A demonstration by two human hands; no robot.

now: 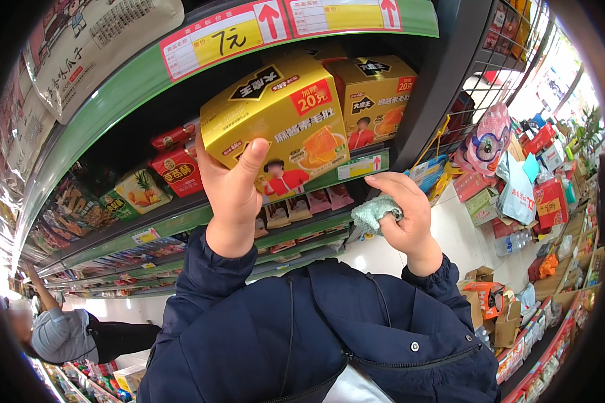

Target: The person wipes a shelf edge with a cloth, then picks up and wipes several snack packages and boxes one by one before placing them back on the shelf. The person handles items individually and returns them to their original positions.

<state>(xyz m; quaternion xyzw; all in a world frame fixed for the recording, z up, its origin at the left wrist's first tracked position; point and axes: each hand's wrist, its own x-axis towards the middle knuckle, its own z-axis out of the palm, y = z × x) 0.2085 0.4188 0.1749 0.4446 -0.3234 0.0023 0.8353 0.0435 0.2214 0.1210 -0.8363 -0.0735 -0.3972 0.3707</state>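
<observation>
My left hand (234,196) grips a yellow cardboard snack box (277,126) by its left end, thumb across the front face. The box is tilted at the front of a dark shelf and bears printed writing and a picture of a figure in red. Behind it to the right stands a matching yellow box (378,101). In my right hand (408,216) is a crumpled pale green cloth (375,211), held to the right of the boxes and apart from them.
A green shelf edge with price tags (227,43) runs above the box. Red snack packs (179,171) and a pineapple-print box (143,191) stand to the left. Right are a wire rack (499,75) and cartons on the floor (509,322). Another person (63,332) stands at lower left.
</observation>
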